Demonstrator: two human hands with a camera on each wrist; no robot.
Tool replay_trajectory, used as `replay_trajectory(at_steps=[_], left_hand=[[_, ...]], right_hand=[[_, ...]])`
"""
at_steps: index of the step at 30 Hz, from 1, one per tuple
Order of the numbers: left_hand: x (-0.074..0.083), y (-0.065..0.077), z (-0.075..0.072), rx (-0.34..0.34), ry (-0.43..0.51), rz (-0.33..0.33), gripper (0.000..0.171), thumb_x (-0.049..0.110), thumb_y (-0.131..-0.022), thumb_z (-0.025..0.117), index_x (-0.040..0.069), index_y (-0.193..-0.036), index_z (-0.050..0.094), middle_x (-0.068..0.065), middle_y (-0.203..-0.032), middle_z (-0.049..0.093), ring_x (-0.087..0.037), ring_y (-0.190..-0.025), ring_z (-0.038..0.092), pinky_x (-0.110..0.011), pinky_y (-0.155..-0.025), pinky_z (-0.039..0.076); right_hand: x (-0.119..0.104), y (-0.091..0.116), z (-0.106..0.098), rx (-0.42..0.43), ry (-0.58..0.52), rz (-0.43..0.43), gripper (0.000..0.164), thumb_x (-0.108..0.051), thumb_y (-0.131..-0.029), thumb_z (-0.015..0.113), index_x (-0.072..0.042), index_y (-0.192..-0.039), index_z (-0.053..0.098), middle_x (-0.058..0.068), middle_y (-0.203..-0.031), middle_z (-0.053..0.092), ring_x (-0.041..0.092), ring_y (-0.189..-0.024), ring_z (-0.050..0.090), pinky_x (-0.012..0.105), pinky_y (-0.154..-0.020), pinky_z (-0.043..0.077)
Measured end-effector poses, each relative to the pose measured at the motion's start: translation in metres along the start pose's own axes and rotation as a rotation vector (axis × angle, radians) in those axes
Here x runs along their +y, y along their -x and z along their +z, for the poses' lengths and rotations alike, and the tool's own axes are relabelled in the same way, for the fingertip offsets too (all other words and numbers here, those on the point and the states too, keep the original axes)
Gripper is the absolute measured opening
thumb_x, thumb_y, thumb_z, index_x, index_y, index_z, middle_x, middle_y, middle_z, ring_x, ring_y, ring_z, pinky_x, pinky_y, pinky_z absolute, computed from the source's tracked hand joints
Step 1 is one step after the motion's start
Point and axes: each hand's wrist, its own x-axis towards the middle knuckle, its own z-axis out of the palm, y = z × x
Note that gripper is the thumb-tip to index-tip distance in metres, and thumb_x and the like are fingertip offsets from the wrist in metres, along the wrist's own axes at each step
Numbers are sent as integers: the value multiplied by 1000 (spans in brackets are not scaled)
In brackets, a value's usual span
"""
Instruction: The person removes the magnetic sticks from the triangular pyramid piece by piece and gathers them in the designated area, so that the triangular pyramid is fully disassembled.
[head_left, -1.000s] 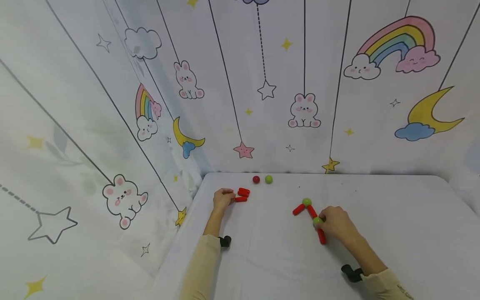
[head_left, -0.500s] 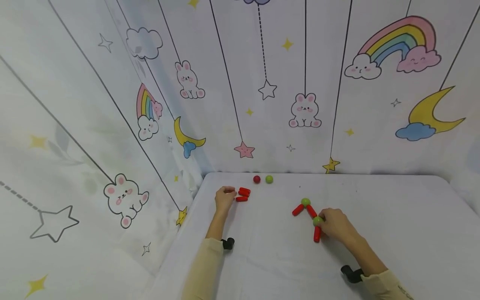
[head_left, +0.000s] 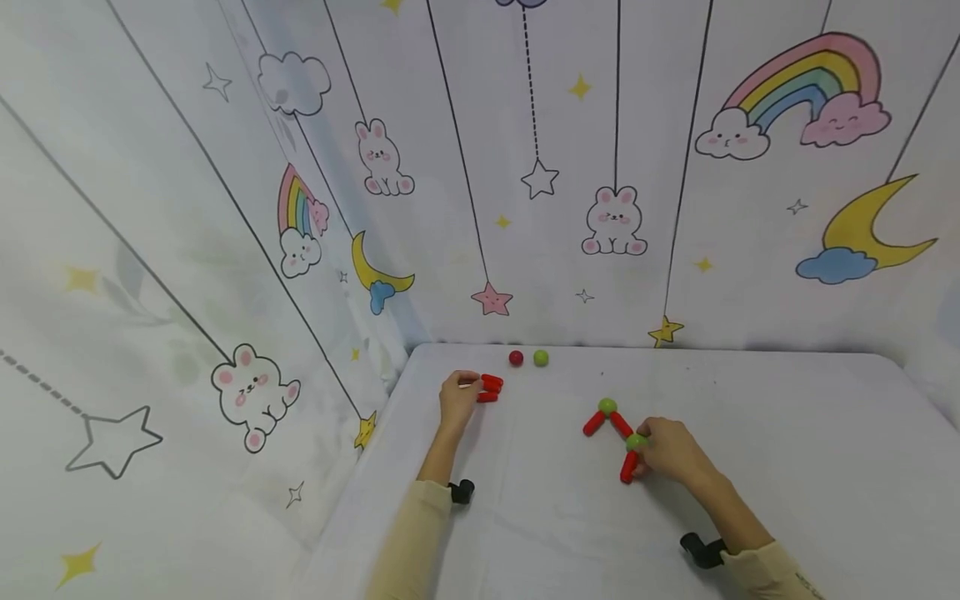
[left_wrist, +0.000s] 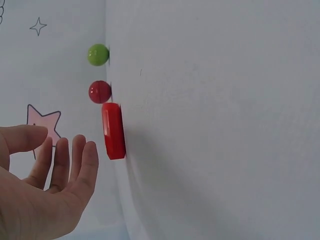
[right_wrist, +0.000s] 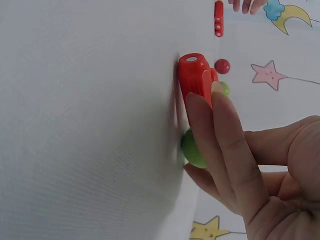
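In the head view my right hand (head_left: 671, 450) pinches a green ball (head_left: 635, 442). From this ball a red rod (head_left: 628, 467) points toward the near edge. A second red rod (head_left: 621, 424) joins it to another green ball (head_left: 607, 407), from which a third red rod (head_left: 593, 423) slants down left. The right wrist view shows fingers (right_wrist: 230, 145) around the green ball (right_wrist: 192, 147) and beside a red rod (right_wrist: 193, 72). My left hand (head_left: 459, 400), fingers loosely bent and holding nothing, hovers beside several loose red rods (head_left: 491, 383); one red rod (left_wrist: 113, 131) lies past its fingertips.
A dark red ball (head_left: 516, 358) and a loose green ball (head_left: 541, 358) lie near the far edge of the white-covered table (head_left: 787, 450). Behind it hangs a white curtain (head_left: 555, 250) printed with rabbits, stars and rainbows.
The near red rod has swung leftward about the green ball under my right hand. The far green ball shifted slightly left. My left hand let go of a red rod, drew back, then came nearer again.
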Motion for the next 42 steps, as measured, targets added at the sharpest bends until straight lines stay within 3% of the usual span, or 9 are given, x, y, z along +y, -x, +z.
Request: replay_trajectory(at_steps=[5,10,15,18,24,28,35,42], left_hand=[[4,6,5,-27,30,37,14,7,-97,70,1,-109,73,-13,-106,71,-29,-93,71,-31,-75,58],[16,20,12,-154,75,89,18,4,-96,70,-4,-113,71,-16,-102,71,-31,-90,72,-27,-74,59],[31,33,23,-286,100,142,23,4,-96,71,-7,-116,69,-16,-103,73,-23,-87,72,-29,-76,61],[37,42,29,-339,115,143,24,5,-96,72,-5,-117,70,-13,-106,73,-30,-91,73,-30,-77,62],[40,58,40,-378,104,149,21,8,-97,72,-1,-116,70,-9,-107,72,-42,-98,70,-28,-77,61],[42,67,46,-408,74,152,19,11,-98,72,3,-116,71,-6,-107,72,-37,-94,71,-28,-76,59],[43,81,55,-477,16,139,20,16,-98,73,10,-117,71,2,-107,71,-12,-88,68,-27,-75,58],[42,95,68,-553,-9,153,19,15,-99,72,11,-117,70,-2,-112,70,-11,-95,67,-27,-78,59]], right_hand=[[0,-1,2,10,12,-15,33,3,-91,71,14,-120,61,5,-80,68,14,-66,62,33,-63,52],[-1,-2,3,-1,13,-8,34,2,-91,72,14,-121,62,5,-81,68,15,-66,62,34,-63,52],[-2,-3,4,17,0,-20,33,0,-92,72,13,-120,63,6,-84,68,15,-65,62,32,-63,52],[-3,-3,4,23,-12,-23,31,-1,-93,72,13,-119,64,6,-83,69,15,-64,64,33,-62,52],[-4,-3,8,34,-12,-29,26,-6,-94,73,8,-115,67,7,-85,70,16,-66,64,33,-62,53],[-3,-4,10,69,18,-54,23,-8,-92,76,4,-111,71,10,-95,71,16,-69,60,32,-62,52],[-2,-5,9,84,43,-82,21,-8,-90,77,4,-107,73,12,-98,73,18,-75,61,33,-62,54],[-2,-7,7,76,49,-88,23,-11,-91,77,5,-108,74,11,-96,74,17,-74,63,32,-59,54]])
